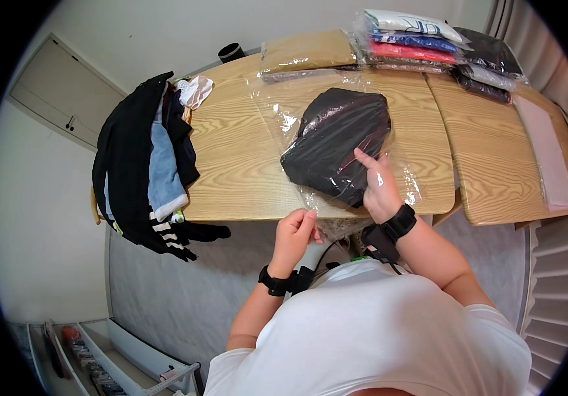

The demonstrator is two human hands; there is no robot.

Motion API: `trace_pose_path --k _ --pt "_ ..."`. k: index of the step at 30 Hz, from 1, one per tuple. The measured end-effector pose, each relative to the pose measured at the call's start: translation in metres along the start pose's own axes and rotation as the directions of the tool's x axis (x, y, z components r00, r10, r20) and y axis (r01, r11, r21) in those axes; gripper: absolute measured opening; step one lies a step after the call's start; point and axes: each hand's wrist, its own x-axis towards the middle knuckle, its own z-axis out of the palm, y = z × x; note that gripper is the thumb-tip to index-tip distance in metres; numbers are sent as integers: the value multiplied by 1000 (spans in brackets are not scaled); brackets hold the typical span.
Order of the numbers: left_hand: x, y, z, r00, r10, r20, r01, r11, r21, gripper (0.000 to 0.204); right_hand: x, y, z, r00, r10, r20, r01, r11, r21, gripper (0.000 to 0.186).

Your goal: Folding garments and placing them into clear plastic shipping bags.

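A folded black garment (340, 135) lies inside a clear plastic bag (272, 109) over the front middle of the wooden table. My right hand (381, 189) grips the bag and garment at the right side, thumb on top and the other fingers partly hidden beneath. At the near edge, my left hand (297, 232) is closed in a pinch on the bag's loose clear end, just off the table front. Part of that plastic hangs below the tabletop between my hands.
Clothes in a heap (126, 165), black and light blue, hang over the table's left end. Bagged folded garments (412, 49) are stacked at the back right, beside a tan bagged one (309, 51). A black cup (231, 52) stands behind; a flat pale packet (546, 155) lies far right.
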Motion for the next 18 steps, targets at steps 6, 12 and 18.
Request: trace_pose_path --k 6,12,18 --pt "1 -1 20 991 1 131 11 996 -93 31 15 6 0 999 -46 9 46 999 -22 49" --pt "2 -2 35 972 -12 236 52 985 -165 29 22 11 1 997 -67 -38 68 996 52 44" --pt "1 -5 34 937 43 346 8 990 -143 29 28 14 7 998 16 54 -24 989 147 40"
